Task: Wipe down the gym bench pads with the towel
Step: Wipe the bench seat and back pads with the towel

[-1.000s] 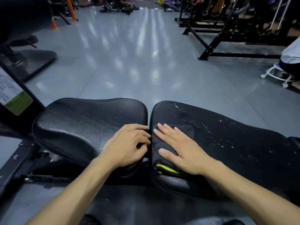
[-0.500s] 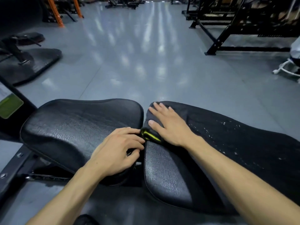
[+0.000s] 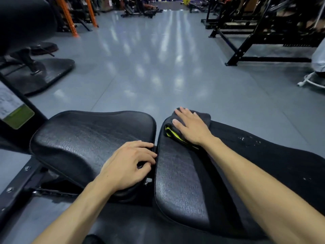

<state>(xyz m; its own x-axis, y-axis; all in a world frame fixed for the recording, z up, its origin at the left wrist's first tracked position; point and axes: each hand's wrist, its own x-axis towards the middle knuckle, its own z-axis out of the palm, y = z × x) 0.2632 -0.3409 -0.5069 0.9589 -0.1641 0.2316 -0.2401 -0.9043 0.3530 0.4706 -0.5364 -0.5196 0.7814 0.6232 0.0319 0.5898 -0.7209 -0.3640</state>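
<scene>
Left pad (image 3: 84, 138): black, dry-looking, not yet under the cloth. Left hand (image 3: 128, 164): unchanged in place, fingers (image 3: 149, 154) curled shut over that pad's inner edge at the gap, bracing. Right pad (image 3: 182, 187): the stretch nearer than the right fingers now lies bare. Towel (image 3: 204, 117): dark with a yellow stripe, carried from the near end to the far corner. Right hand (image 3: 191, 127): fingers flat and spread, pressing the towel, gripping nothing. Judgement: one stroke done; white flecks (image 3: 249, 140) right of the fingers remain.
</scene>
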